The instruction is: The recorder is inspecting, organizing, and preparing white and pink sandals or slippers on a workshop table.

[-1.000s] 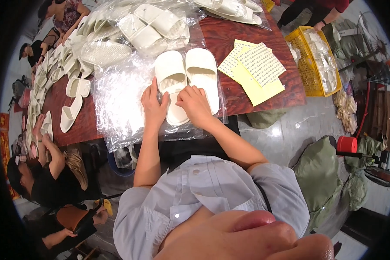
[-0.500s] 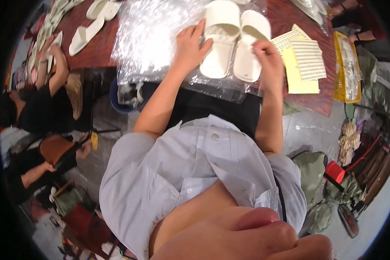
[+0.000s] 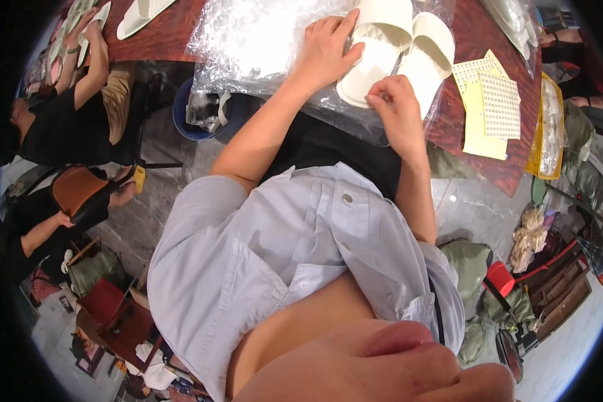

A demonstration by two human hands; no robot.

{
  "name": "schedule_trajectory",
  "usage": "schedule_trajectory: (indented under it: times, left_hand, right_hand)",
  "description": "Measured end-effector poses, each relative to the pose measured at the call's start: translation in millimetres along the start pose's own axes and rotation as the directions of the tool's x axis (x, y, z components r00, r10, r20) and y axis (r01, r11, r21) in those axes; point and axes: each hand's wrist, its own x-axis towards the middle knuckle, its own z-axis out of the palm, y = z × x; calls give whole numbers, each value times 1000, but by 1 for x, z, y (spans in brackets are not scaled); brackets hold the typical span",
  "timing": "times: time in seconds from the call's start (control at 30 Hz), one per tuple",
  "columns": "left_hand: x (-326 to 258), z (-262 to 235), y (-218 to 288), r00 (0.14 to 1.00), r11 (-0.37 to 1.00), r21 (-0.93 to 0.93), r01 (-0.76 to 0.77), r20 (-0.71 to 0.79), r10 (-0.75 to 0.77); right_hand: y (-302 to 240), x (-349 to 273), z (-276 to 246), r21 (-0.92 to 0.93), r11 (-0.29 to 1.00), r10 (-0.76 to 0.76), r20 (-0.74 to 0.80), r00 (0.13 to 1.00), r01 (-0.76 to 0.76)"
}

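Note:
Two cream slide slippers lie side by side on clear plastic bags (image 3: 248, 60), toes pointing away from me. At the left slipper (image 3: 372, 63), my left hand (image 3: 327, 52) rests along the outer edge, fingers spread, with the thumb on the rim of the footbed. My right hand (image 3: 398, 110) is over the heel ends, near the inner side of the left slipper's heel. Its thumb and index fingertips are pinched together; anything between them is too small to make out. The right slipper (image 3: 419, 84) is partly covered by this hand.
Yellow sticker sheets (image 3: 499, 107) lie right of the slippers on the red-brown table (image 3: 442, 124). A yellow basket (image 3: 548, 127) stands beyond its right edge. Below the table at left is a blue bin (image 3: 184, 110). Another person's arm (image 3: 94, 74) handles slippers at far left.
My right hand has moved from the right slipper's outer side across to the left slipper's heel. My left hand stays at the left slipper. The whole view has shifted slightly.

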Motion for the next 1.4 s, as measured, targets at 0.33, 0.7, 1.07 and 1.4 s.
schedule_trajectory:
  times: [0.33,0.7,1.07,1.4]
  left_hand:
    - [0,-3,4,999,999,4,35,37,-36]
    - [1,-7,6,998,999,-8,31,57,-31]
    - [-2,-8,7,992,997,-13,71,110,-69]
    - [0,-8,5,993,998,0,57,102,-57]
  right_hand:
    - [5,7,21,-173,982,-83,-57,995,72]
    - [3,12,22,-152,988,-45,-126,991,26]
    - [4,33,-5,-188,981,36,-70,997,-49]
    - [11,35,-18,-488,867,-49,-285,957,-101]
